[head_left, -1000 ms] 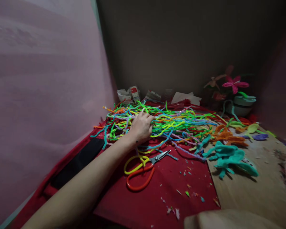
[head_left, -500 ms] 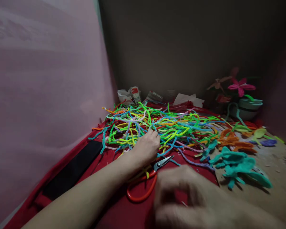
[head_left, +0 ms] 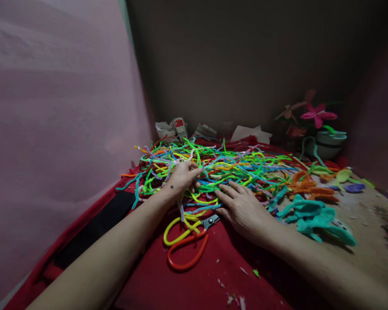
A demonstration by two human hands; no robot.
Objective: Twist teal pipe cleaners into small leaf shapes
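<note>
A tangled heap of colourful pipe cleaners (head_left: 213,161) covers the red cloth in front of me. My left hand (head_left: 183,177) is over the heap's near left part, its thumb apart from loosely bent fingers and no pipe cleaner plainly gripped. To its right, my right hand (head_left: 244,209) lies palm down with spread fingers, touching the near edge of the heap. Just in front of both hands rests a pair of scissors (head_left: 210,221) with one yellow and one red handle loop. Its blade tips are hidden beneath my right hand.
A dark flat object (head_left: 95,230) lies along the left side, near the pink wall (head_left: 67,129). Teal fuzzy pieces (head_left: 320,217) and orange ones (head_left: 307,185) sit on a brown board (head_left: 368,232) at right. Behind stands a pot (head_left: 330,142) with pipe-cleaner flowers.
My right hand has moved forward from near the camera onto the heap's edge, fingers spread. My left hand has shifted left and loosened from a closed shape. The view has turned slightly right.
</note>
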